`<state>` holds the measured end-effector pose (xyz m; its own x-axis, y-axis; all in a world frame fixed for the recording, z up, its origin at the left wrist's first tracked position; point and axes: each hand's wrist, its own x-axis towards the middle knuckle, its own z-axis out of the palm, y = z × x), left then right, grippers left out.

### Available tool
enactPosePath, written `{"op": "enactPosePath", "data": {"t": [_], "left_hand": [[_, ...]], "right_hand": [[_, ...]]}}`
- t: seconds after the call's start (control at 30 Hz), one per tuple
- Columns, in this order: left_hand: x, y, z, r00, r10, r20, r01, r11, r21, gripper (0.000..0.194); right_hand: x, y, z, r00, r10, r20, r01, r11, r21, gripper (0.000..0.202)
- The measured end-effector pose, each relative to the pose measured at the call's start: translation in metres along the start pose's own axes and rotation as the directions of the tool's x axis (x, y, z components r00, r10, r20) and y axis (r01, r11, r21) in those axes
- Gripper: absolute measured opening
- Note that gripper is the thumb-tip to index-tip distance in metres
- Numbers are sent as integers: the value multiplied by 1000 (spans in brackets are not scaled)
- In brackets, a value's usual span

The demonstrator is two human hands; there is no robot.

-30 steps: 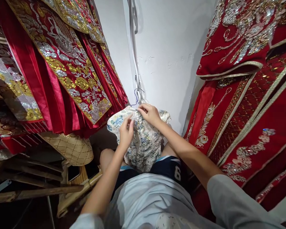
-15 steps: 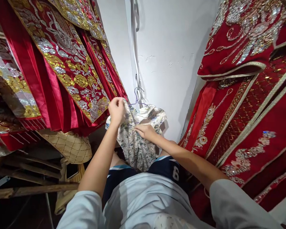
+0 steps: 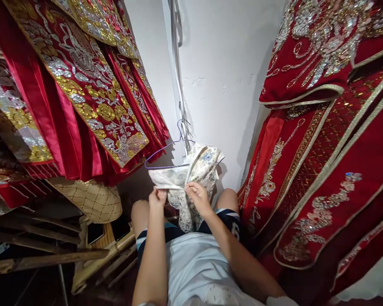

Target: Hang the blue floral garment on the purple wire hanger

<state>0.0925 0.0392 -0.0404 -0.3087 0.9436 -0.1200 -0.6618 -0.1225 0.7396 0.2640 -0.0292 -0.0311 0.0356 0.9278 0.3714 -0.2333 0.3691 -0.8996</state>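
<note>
In front of me a white floral garment hangs partly off a purple hanger. The hanger's left arm is bare, while its right arm is still under the cloth. My left hand pinches the garment's left edge, below the bare arm. My right hand pinches the cloth near its middle. The cloth between my hands is pulled out flat, and the rest hangs in folds between my knees.
Red embroidered costumes hang at the left and the right. A bamboo frame, a phone and a quilted cream piece are at the lower left. A white wall stands behind the hanger.
The garment's left shoulder has come off the hanger, baring its left arm. My left hand has moved down with the cloth, and my right hand has moved slightly lower.
</note>
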Motion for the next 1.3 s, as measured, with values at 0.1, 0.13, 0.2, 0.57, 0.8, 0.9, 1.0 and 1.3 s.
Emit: {"op": "enactPosePath", "data": {"t": [0.1,0.13,0.2,0.57,0.8,0.9,1.0,1.3], "left_hand": [[-7,-23,0,996,-70,-52,71,997,23,22],[-8,-24,2,996,-76,-51,77,997,27,22],[-12,-19,8,998,-59,-11,59,998,31,19],[-82,-15,82,750,152,643,-471,806,359,24],[-79,-4,52,682,-111,723,-481,676,558,40],[-71,2,23,559,-466,686,-419,555,718,42],[-57,10,-4,502,-547,670,-578,364,730,39],[-6,64,-34,725,-407,556,-656,-161,737,54]], "right_hand": [[-2,7,-29,983,58,-172,-62,998,-17,30],[-1,8,-39,967,64,-246,-74,997,-30,28],[1,9,-56,922,50,-385,-75,996,-49,26],[0,-12,-27,986,118,119,-103,987,-122,31],[19,-42,-35,872,197,448,-77,959,-272,3],[41,-62,-54,833,191,519,13,932,-363,7],[66,-75,-72,888,31,458,159,915,-370,5],[138,-27,-75,998,-13,59,39,881,-471,20]]}}
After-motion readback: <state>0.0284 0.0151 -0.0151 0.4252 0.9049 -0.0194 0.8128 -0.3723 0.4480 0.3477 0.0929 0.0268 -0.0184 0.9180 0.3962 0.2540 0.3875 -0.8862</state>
